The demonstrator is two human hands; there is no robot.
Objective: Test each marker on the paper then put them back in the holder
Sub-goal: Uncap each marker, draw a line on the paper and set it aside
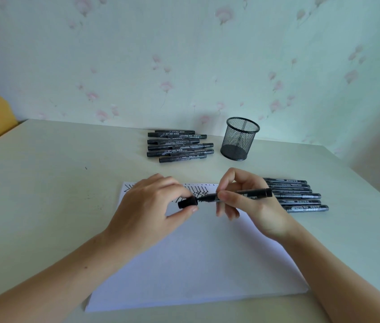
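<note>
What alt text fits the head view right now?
Over a white paper, the left hand pinches a black cap just off the tip of a marker held in the right hand. More markers lie in two groups near an empty mesh holder.

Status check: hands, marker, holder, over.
Left hand pinches cap; right hand holds uncapped marker over paper. Mesh holder empty, path clear. Two marker piles on table.

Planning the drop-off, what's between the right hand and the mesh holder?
Bare table only, in the head view, between the right hand and the mesh holder.
</note>
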